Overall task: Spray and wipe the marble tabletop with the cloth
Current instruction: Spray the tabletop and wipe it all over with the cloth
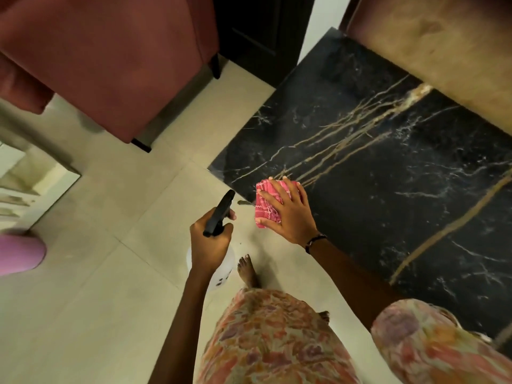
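Obs. 1: My right hand (288, 212) lies flat, fingers spread, pressing the folded pink cloth (266, 206) onto the black marble tabletop (388, 167). It is a press from above, no clamp; the thumb sits along the cloth's near edge. The cloth sits at the table's near left edge, close to the corner, part of it overhanging toward the floor (110, 273).

Obs. 2: My left hand (210, 239) is wrapped shut around the neck of the spray bottle (219, 261), index finger near the black trigger head. The bottle hangs off the table, over the tiles, nozzle aimed toward the corner by the cloth.

Obs. 3: Slab otherwise bare. Gold and white veins run across it. I cannot tell wet sheen from reflection, so sprayed area is undetermined. A tan upholstered seat (443, 51) overlaps the far edge; a red chair (110, 65) stands well apart on the floor.

Assessment: wiping is in hand at one corner only. Judged from cloth position, most of the surface (middle, far side, right end) remains to be sprayed and wiped. Task looks early to midway, no further.
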`<state>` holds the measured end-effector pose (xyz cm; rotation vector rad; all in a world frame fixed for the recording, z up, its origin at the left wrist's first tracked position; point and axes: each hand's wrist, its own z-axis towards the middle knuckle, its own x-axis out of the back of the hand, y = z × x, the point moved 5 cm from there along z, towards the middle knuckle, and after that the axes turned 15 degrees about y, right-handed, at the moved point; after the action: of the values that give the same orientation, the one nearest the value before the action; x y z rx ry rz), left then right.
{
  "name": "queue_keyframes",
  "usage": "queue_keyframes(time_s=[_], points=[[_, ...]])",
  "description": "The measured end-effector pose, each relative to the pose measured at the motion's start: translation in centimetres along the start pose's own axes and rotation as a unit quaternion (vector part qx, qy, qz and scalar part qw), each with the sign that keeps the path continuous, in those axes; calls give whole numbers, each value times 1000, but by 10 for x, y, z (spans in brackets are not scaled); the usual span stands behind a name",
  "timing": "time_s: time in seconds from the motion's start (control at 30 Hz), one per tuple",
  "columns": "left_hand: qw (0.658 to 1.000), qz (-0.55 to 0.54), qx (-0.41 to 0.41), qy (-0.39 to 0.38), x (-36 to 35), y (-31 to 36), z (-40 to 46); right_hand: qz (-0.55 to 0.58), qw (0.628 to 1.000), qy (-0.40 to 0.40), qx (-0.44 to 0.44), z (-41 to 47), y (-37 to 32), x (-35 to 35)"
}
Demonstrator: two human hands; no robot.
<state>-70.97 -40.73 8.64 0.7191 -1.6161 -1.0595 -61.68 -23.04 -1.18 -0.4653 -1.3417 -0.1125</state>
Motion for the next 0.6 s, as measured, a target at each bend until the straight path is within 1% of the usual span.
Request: queue_keyframes(time_s=[0.17, 0.3, 0.4, 0.6], points=[[999, -3, 16, 51, 29, -16, 38, 2, 1000, 24, 20, 75, -44, -21], [997, -15, 34, 70, 45, -27, 58, 5, 999, 30, 30, 130, -74, -38], [996, -5, 54, 76, 52, -36, 69, -14, 999, 14, 45, 159, -91, -51], [994, 0, 56, 98, 63, -43, 81, -82, 988, -27, 129, 184, -120, -70]])
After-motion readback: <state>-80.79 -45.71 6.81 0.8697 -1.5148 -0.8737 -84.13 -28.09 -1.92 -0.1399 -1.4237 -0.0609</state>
